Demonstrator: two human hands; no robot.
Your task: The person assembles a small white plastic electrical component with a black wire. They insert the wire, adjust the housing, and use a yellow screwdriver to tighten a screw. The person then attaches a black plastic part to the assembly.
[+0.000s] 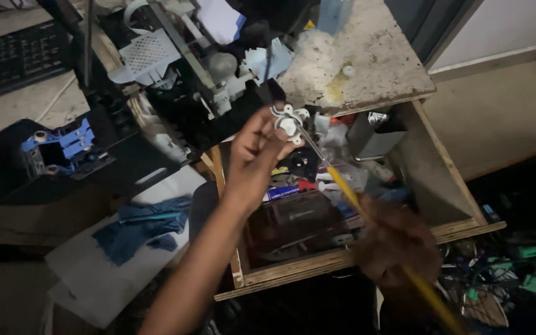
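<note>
Screwdriver (342,186) tip already sits in the small white plastic part (288,121) your left hand (252,155) pinches above the open drawer (448,167), your right hand (395,239) gripping its yellow handle below, fastening apparently unfinished.

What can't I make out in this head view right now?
- Right hand: motion-blurred, so its grip on the yellow screwdriver is unclear.
- Screwdriver tip: hidden behind the small white part held by the left hand.
- Drawer contents: dim, cluttered, partly covered by both hands.
- Handle end: cut off at the bottom edge.
</note>
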